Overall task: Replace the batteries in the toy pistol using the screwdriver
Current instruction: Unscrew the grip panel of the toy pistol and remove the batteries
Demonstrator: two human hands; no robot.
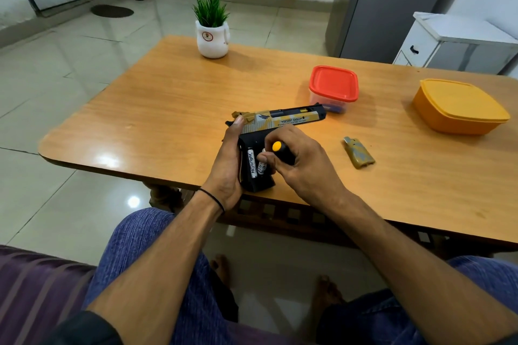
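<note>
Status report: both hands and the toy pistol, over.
Left hand grips toy pistol. Right hand holds screwdriver at exposed batteries. Cover aside on table; path clear.

Quick count: one toy pistol [294, 120], two batteries [251, 162] [262, 170] in its grip, one screwdriver [280, 150], one loose grip cover [358, 152], two lidded tubs far right, red-lidded [333, 84] and orange [459, 106], and one potted plant [212, 28].
</note>
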